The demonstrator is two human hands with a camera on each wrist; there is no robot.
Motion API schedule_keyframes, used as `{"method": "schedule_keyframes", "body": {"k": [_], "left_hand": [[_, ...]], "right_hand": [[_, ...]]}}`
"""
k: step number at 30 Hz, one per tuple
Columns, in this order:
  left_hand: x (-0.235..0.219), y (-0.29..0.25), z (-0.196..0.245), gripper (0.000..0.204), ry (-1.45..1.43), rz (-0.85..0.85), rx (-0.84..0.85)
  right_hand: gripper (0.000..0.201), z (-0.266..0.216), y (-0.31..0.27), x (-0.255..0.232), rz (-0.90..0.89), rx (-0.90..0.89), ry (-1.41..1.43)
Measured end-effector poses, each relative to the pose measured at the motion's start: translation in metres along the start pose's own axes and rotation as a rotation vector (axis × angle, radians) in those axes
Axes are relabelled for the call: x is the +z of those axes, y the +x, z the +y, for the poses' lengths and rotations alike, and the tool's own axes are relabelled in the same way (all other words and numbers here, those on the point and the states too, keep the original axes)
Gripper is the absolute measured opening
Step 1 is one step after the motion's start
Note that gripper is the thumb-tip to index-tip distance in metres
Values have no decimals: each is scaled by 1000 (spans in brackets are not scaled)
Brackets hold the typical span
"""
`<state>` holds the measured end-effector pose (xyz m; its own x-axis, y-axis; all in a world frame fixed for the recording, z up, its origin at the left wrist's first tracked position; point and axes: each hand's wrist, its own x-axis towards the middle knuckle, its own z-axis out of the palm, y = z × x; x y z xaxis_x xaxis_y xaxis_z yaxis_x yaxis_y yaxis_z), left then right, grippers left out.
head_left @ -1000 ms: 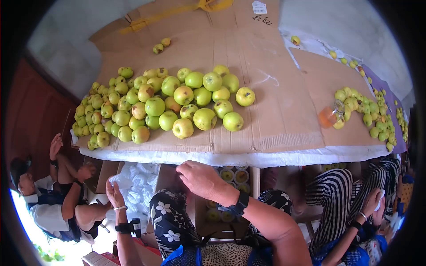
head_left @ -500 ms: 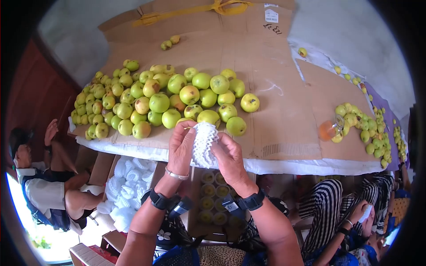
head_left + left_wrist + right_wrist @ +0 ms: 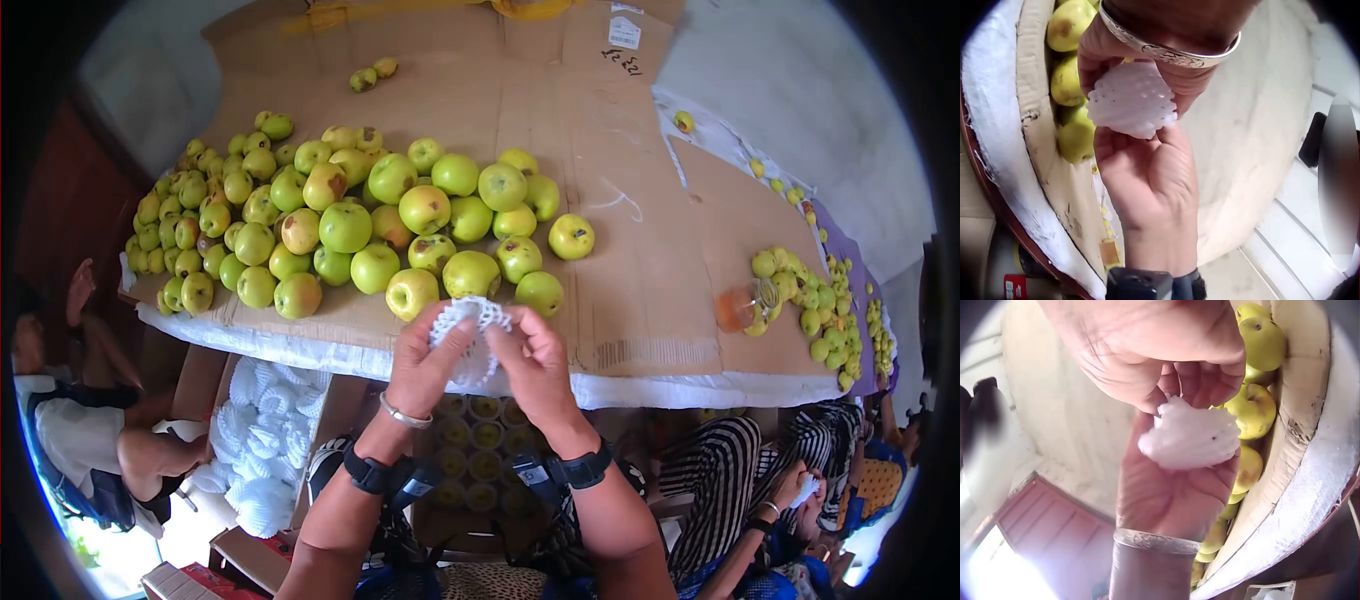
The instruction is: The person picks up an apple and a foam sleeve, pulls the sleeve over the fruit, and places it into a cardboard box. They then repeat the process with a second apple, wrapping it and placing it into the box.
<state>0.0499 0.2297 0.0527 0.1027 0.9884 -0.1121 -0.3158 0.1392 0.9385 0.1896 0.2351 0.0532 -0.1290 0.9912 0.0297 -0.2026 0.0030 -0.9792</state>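
A white foam fruit net (image 3: 474,368) is held between both hands at the table's front edge, its mouth spread into a ring in the head view. My left hand (image 3: 418,362), with a metal bangle at the wrist, pinches one side of it. On the other side, the fingers and thumb of my right hand (image 3: 538,368) pinch the rim. In the left wrist view the ribbed net (image 3: 1132,100) bridges the two hands; the right wrist view shows the same net (image 3: 1192,437) from the other side. Just beyond the fingertips lie green-yellow apples (image 3: 346,228), some with brown spots.
Cardboard (image 3: 640,290) covers the table. Below its edge, a box of foam nets (image 3: 265,420) stands at left and a box of packed apples (image 3: 485,436) in the middle. A glass jar (image 3: 737,308) lies by more apples at right. Other people sit at both sides.
My left hand has come up from the foam-net box with a net, and my right hand has joined it. Since half a second ago, the net has tilted and its mouth has been spread.
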Motion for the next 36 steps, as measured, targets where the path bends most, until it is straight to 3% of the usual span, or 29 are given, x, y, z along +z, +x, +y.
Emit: {"method": "schedule_keyframes", "body": {"k": [2, 5, 6, 8, 13, 14, 20, 22, 26, 27, 29, 36], "left_hand": [[-12, 0, -1, 33, -31, -31, -49], [-12, -2, 2, 45, 17, -44, 128], [-11, -4, 9, 58, -48, -103, 28], [-7, -8, 15, 64, -75, -166, 57], [1, -12, 21, 63, -192, -136, 143], [0, -13, 22, 53, -231, -152, 133], [1, 6, 4, 41, -666, 150, 148], [1, 11, 2, 43, -748, 204, 209], [-6, 18, -11, 41, -840, 66, 84], [-1, 17, -11, 40, -773, 118, 105], [13, 12, -10, 39, -634, 221, 146], [5, 12, -15, 34, -359, 293, -70]], "right_hand": [[14, 1, 5, 2, 15, 105, 288], [20, -1, 11, -5, -17, 199, 691], [22, 0, 11, -7, 11, 257, 729], [25, 4, 14, -6, 60, 367, 820], [30, 7, 18, -3, 22, 380, 774], [30, 11, 20, -3, 0, 378, 757], [45, -3, 24, 9, 1, 352, 882], [48, 4, 24, 11, 7, 244, 707], [46, 13, 21, 20, 108, 65, 441], [46, 15, 21, 20, 124, 19, 401], [42, 11, 23, 13, 145, 88, 562], [34, 1, 23, 0, 174, 174, 846]]}}
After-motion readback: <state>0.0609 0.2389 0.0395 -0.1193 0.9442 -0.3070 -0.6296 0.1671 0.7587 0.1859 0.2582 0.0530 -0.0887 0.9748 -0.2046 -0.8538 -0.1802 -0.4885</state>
